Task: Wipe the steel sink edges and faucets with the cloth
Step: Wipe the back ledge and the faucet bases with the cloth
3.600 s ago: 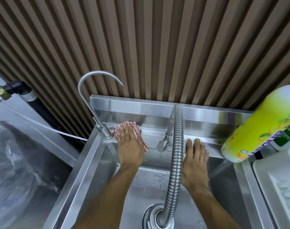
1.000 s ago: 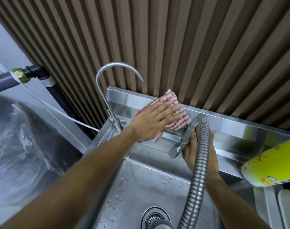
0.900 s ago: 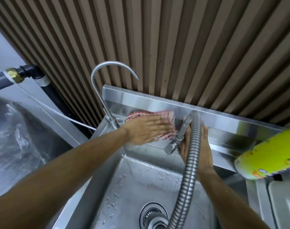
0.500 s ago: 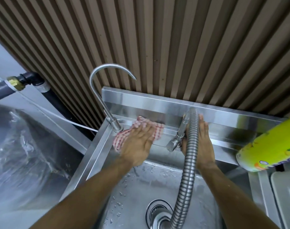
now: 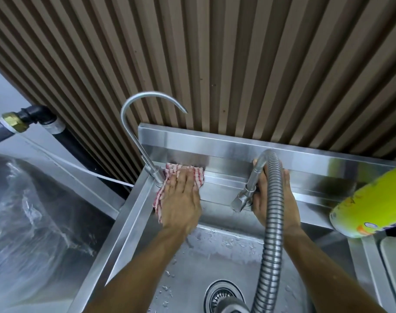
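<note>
A red-and-white checked cloth (image 5: 170, 171) lies on the back ledge of the steel sink (image 5: 226, 184), right beside the base of the thin gooseneck faucet (image 5: 133, 132). My left hand (image 5: 181, 199) presses flat on the cloth with straight fingers. My right hand (image 5: 276, 199) rests on the ledge behind the second faucet (image 5: 251, 184), partly hidden by its ribbed flexible hose (image 5: 272, 222). Its fingers lie extended toward the splashback.
A yellow-green bottle (image 5: 371, 204) leans in at the right, above a white tray edge (image 5: 393, 267). The wet basin holds a drain (image 5: 222, 294). A black pipe with a brass fitting (image 5: 14, 122) and clear plastic sheeting (image 5: 34, 222) are at the left. A slatted brown wall stands behind.
My left hand slid the cloth from the splashback down to the ledge and left to the gooseneck faucet's base. My right hand stayed by the hose faucet.
</note>
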